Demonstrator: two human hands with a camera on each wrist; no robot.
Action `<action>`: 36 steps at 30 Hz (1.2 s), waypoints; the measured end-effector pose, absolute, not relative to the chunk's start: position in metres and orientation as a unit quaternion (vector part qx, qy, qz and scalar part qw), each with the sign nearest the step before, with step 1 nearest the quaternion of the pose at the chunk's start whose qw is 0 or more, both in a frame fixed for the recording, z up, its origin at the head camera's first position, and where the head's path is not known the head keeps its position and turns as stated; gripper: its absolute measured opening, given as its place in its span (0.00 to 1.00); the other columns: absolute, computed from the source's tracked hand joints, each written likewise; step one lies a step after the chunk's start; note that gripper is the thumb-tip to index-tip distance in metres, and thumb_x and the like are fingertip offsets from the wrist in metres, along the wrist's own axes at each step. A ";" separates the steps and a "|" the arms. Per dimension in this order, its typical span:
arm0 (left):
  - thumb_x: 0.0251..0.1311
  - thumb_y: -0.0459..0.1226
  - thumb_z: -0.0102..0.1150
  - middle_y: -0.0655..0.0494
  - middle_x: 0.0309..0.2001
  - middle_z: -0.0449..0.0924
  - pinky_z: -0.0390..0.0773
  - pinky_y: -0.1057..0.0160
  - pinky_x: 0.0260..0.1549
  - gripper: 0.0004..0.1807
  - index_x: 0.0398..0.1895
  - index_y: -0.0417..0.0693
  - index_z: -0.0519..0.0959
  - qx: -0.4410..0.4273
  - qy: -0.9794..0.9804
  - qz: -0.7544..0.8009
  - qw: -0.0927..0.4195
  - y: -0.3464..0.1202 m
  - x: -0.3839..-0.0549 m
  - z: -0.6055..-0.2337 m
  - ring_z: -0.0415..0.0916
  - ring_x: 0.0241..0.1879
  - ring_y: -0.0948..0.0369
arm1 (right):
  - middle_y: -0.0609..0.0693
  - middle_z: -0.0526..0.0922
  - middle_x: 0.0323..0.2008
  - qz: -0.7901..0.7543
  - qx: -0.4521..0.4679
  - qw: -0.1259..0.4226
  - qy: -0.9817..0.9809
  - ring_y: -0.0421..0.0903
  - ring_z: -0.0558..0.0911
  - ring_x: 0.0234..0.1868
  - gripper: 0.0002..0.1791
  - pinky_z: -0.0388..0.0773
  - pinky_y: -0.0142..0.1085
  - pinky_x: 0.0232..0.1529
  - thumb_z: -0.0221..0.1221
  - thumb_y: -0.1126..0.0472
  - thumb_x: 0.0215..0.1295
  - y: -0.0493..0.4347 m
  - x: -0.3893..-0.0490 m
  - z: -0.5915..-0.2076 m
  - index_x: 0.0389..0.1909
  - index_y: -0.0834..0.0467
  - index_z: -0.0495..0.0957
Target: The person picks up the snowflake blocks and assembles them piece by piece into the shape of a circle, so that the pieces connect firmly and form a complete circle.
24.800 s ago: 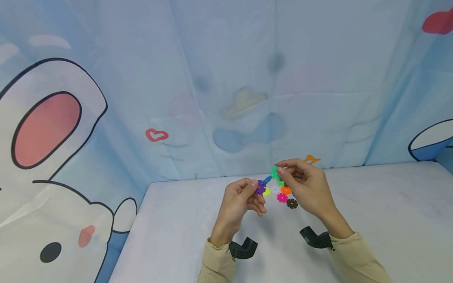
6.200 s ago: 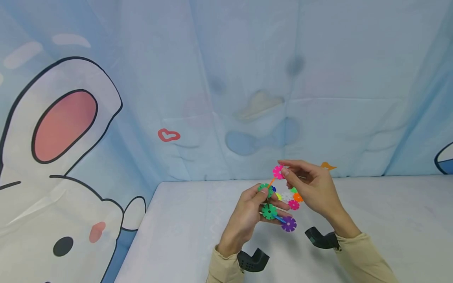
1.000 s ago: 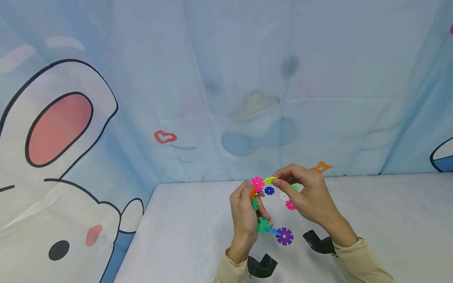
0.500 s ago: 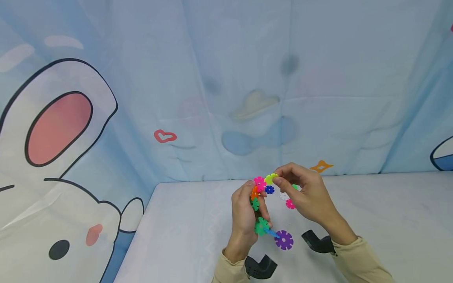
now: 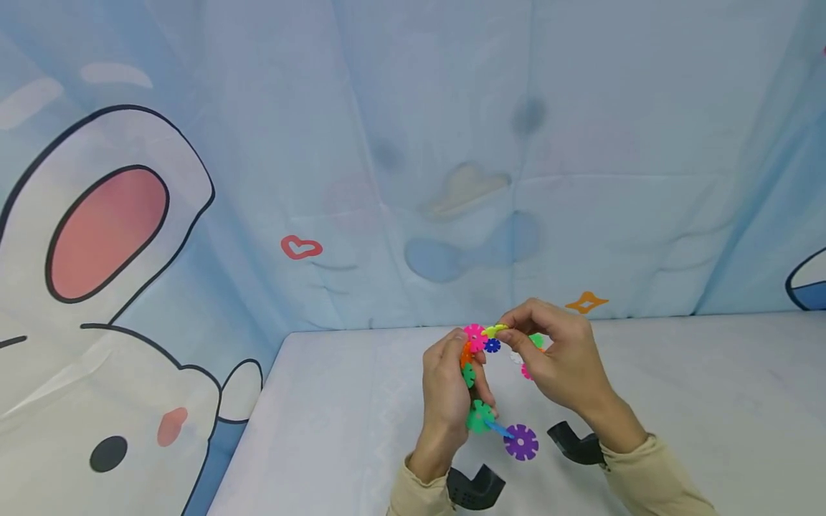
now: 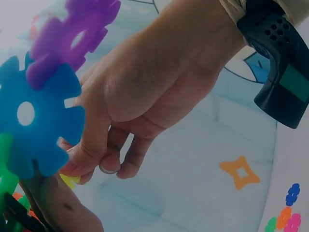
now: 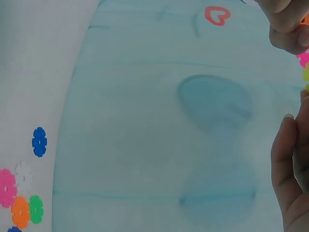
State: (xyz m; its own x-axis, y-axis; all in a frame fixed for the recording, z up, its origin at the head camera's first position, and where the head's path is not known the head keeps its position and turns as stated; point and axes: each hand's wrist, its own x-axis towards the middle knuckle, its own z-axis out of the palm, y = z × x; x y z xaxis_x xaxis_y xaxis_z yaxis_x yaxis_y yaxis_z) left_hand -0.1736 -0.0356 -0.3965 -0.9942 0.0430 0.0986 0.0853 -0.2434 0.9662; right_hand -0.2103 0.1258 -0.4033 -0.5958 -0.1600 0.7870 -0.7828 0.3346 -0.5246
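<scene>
My left hand (image 5: pixel 445 394) grips a chain of slotted plastic flower discs in the head view. The pink disc (image 5: pixel 475 337) is at its top, above an orange disc (image 5: pixel 466 354) and a green disc (image 5: pixel 468 375). Lower down come another green disc (image 5: pixel 480 416), a blue disc (image 6: pixel 48 121) and a purple disc (image 5: pixel 520 442), which hangs free. Between thumb and finger, my right hand (image 5: pixel 561 358) pinches a yellow disc (image 5: pixel 494 330), seen nearly edge-on against the pink one. Whether their slots interlock cannot be made out. The left palm and fingers hide part of the chain.
Loose discs lie on the white table (image 5: pixel 348 408) behind the hands: dark blue (image 7: pixel 39 142), white (image 7: pixel 22 176), pink (image 7: pixel 7 188), orange (image 7: pixel 20 211) and green (image 7: pixel 36 209). A light blue printed curtain (image 5: pixel 361 143) hangs along the table's back edge.
The chain was only purple, blue and green at first; brown, green, orange and pink discs joined it later. In the last second the yellow disc tilted face-on, then back nearly edge-on, at the pink disc.
</scene>
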 end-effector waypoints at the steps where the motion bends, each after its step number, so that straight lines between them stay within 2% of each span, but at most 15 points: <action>1: 0.83 0.43 0.38 0.56 0.09 0.69 0.73 0.68 0.08 0.24 0.26 0.43 0.72 -0.052 -0.621 -0.782 0.019 -0.036 -0.173 -0.396 0.69 0.05 0.64 | 0.42 0.86 0.30 0.484 0.313 0.323 -0.750 0.34 0.81 0.27 0.17 0.82 0.22 0.38 0.74 0.79 0.54 0.126 -0.210 -0.403 0.36 0.56 0.85; 4: 0.84 0.42 0.38 0.49 0.09 0.68 0.72 0.69 0.08 0.25 0.26 0.40 0.72 -0.058 -0.640 -0.765 0.036 -0.037 -0.173 -0.396 0.68 0.05 0.64 | 0.44 0.88 0.30 0.480 0.314 0.335 -0.748 0.35 0.83 0.28 0.08 0.82 0.22 0.37 0.73 0.72 0.62 0.125 -0.210 -0.404 0.35 0.57 0.86; 7: 0.84 0.41 0.38 0.37 0.10 0.66 0.69 0.70 0.07 0.25 0.26 0.36 0.72 -0.073 -0.660 -0.746 0.049 -0.037 -0.173 -0.397 0.68 0.05 0.64 | 0.46 0.89 0.30 0.466 0.322 0.353 -0.745 0.36 0.82 0.27 0.04 0.79 0.22 0.34 0.71 0.65 0.68 0.125 -0.210 -0.404 0.33 0.58 0.86; 9: 0.84 0.40 0.37 0.30 0.11 0.66 0.67 0.71 0.06 0.26 0.27 0.33 0.72 -0.083 -0.670 -0.735 0.056 -0.038 -0.175 -0.398 0.69 0.05 0.65 | 0.47 0.89 0.30 0.457 0.325 0.362 -0.745 0.38 0.82 0.27 0.04 0.78 0.23 0.33 0.71 0.66 0.67 0.125 -0.209 -0.404 0.32 0.59 0.86; 11: 0.84 0.39 0.36 0.27 0.11 0.66 0.65 0.71 0.06 0.26 0.27 0.32 0.72 -0.089 -0.677 -0.728 0.058 -0.038 -0.176 -0.399 0.69 0.05 0.65 | 0.47 0.89 0.30 0.449 0.326 0.367 -0.746 0.38 0.82 0.27 0.06 0.77 0.23 0.32 0.72 0.72 0.62 0.124 -0.210 -0.404 0.32 0.60 0.86; 14: 0.84 0.39 0.36 0.34 0.10 0.68 0.69 0.71 0.08 0.26 0.28 0.32 0.74 -0.085 -0.677 -0.730 0.048 -0.041 -0.179 -0.400 0.70 0.06 0.65 | 0.48 0.89 0.31 0.449 0.328 0.362 -0.748 0.39 0.83 0.27 0.14 0.77 0.23 0.32 0.74 0.79 0.52 0.124 -0.210 -0.405 0.33 0.59 0.86; 19: 0.82 0.38 0.34 0.54 0.13 0.76 0.77 0.68 0.11 0.22 0.31 0.37 0.73 -0.074 -0.649 -0.758 0.001 -0.049 -0.187 -0.403 0.71 0.06 0.66 | 0.47 0.89 0.32 0.444 0.341 0.341 -0.755 0.38 0.85 0.27 0.19 0.79 0.22 0.31 0.77 0.79 0.47 0.124 -0.214 -0.406 0.37 0.57 0.88; 23: 0.82 0.37 0.35 0.55 0.20 0.82 0.80 0.67 0.14 0.17 0.32 0.44 0.69 -0.063 -0.626 -0.777 -0.022 -0.055 -0.193 -0.407 0.73 0.08 0.65 | 0.46 0.90 0.37 0.429 0.336 0.302 -0.782 0.36 0.86 0.27 0.22 0.80 0.23 0.29 0.78 0.74 0.49 0.130 -0.218 -0.410 0.45 0.55 0.89; 26: 0.81 0.37 0.38 0.53 0.25 0.85 0.82 0.66 0.15 0.15 0.33 0.45 0.70 -0.036 -0.617 -0.786 -0.019 -0.057 -0.197 -0.410 0.75 0.09 0.64 | 0.49 0.91 0.44 0.416 0.309 0.258 -0.816 0.39 0.88 0.32 0.23 0.86 0.31 0.33 0.77 0.70 0.56 0.136 -0.225 -0.419 0.54 0.56 0.87; 29: 0.80 0.37 0.39 0.52 0.27 0.86 0.82 0.66 0.16 0.16 0.31 0.45 0.71 -0.009 -0.606 -0.795 -0.010 -0.060 -0.200 -0.413 0.76 0.10 0.64 | 0.56 0.89 0.54 0.390 0.265 0.193 -0.860 0.51 0.89 0.46 0.26 0.90 0.49 0.46 0.73 0.63 0.65 0.140 -0.235 -0.436 0.63 0.59 0.82; 33: 0.79 0.38 0.38 0.53 0.24 0.84 0.80 0.67 0.14 0.17 0.30 0.44 0.71 0.000 -0.583 -0.812 0.001 -0.062 -0.202 -0.415 0.74 0.09 0.65 | 0.65 0.79 0.68 0.311 0.242 0.112 -0.912 0.69 0.77 0.66 0.31 0.77 0.68 0.63 0.69 0.58 0.71 0.140 -0.249 -0.469 0.72 0.63 0.74; 36: 0.77 0.38 0.38 0.55 0.21 0.79 0.75 0.68 0.11 0.17 0.27 0.46 0.70 0.003 -0.558 -0.830 0.007 -0.061 -0.202 -0.417 0.70 0.07 0.65 | 0.67 0.72 0.74 0.259 0.263 0.059 -0.928 0.76 0.67 0.74 0.34 0.66 0.74 0.69 0.67 0.56 0.72 0.135 -0.254 -0.491 0.75 0.63 0.71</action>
State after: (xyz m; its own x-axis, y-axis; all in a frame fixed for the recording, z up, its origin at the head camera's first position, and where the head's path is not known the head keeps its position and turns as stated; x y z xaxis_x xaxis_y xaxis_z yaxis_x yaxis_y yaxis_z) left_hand -0.2024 -0.0609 -0.4165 -0.9999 -0.0144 0.0036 0.0088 -0.3772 0.9261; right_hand -0.2543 0.1352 -0.4908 -0.8550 -0.4566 0.2459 -0.5179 0.7284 -0.4485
